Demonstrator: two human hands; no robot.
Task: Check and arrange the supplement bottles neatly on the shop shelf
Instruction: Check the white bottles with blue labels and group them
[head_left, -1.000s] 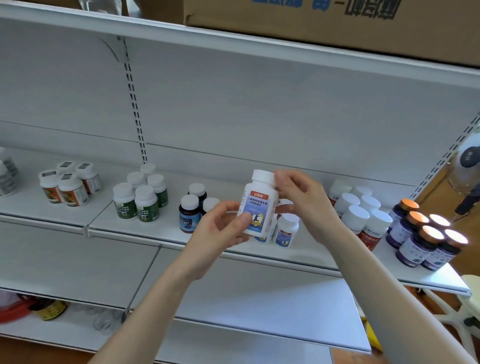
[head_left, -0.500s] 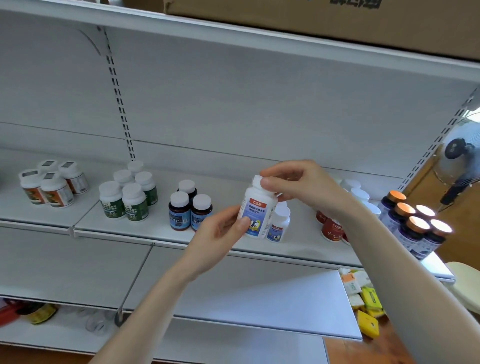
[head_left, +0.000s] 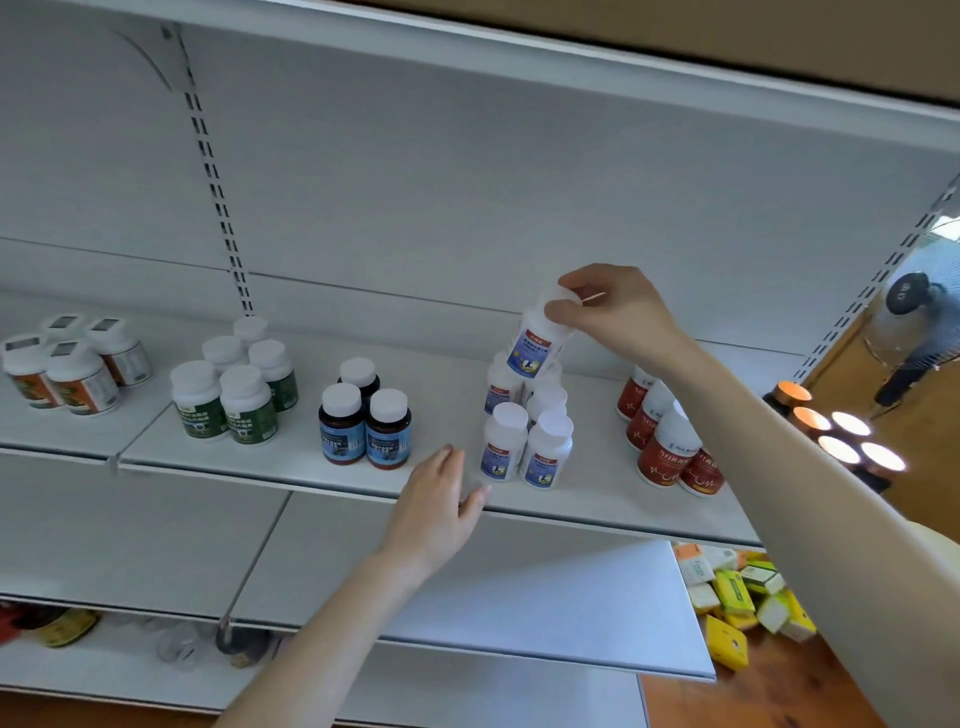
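Your right hand (head_left: 618, 317) pinched the tilted bottle (head_left: 535, 356) by its cap; your left hand (head_left: 441, 499) lay open, empty. The bottle needed levelling before seating.

Four white bottles with orange labels (head_left: 78, 389) are standing at the far left, then five green-labelled bottles (head_left: 247, 410), then three dark bottles with blue labels (head_left: 341, 431). I'm counting four white blue-labelled bottles (head_left: 501, 449) standing together and a fifth bottle (head_left: 535, 353) hanging above them. At least four red-labelled bottles (head_left: 667, 457) are showing, some partly hidden, and five copper-lidded bottles (head_left: 790, 392) are glinting at the right.
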